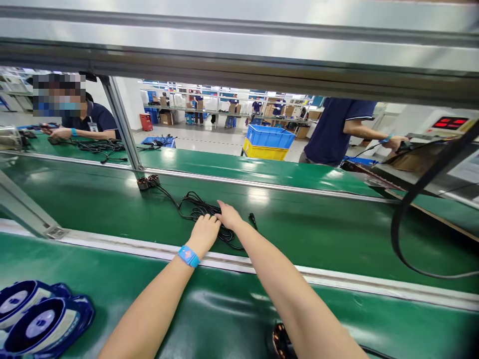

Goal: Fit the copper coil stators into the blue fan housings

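Note:
Both my arms reach forward over the green conveyor belt (112, 199). My left hand (204, 230), with a blue wristband, is closed over a bundle of black cable (194, 207) lying on the belt. My right hand (228, 217) rests on the same bundle just to the right, fingers curled down onto it. The cable runs left to two small round motors (147, 181). A black plug end (253, 218) lies to the right of my right hand.
Blue round-windowed packages (41, 321) lie at the near left. A dark round part (282, 341) sits under my right forearm. A black strap (415, 199) hangs at right. Across the line, a seated person (88, 122) and a standing person (337, 129) work. Blue and yellow crates (267, 142) stand behind.

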Demonstrator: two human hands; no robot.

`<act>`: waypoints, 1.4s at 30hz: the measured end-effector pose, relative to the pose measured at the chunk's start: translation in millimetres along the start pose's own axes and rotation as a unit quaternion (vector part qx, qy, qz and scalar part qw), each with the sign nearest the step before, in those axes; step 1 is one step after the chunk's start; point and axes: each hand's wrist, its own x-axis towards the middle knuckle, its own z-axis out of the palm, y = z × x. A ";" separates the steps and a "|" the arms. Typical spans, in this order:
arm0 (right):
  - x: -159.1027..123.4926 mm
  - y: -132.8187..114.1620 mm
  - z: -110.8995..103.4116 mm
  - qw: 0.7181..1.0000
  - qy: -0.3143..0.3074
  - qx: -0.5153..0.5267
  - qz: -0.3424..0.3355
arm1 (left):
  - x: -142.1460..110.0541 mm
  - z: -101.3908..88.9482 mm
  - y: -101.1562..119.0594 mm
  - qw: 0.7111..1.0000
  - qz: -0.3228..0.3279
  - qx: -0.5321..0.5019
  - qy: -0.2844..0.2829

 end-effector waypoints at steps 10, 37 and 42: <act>-40.4 45.8 -61.4 0.993 0.119 0.009 0.004 | -0.8 -11.5 11.9 1.000 0.025 -0.009 0.000; -49.4 -44.8 -153.6 0.983 0.132 0.115 -0.049 | 4.8 43.3 -106.3 0.762 -0.428 -0.407 0.267; -49.5 -93.0 -206.7 0.967 0.216 0.100 -0.088 | 3.9 45.9 -111.4 0.761 -0.433 -0.404 0.267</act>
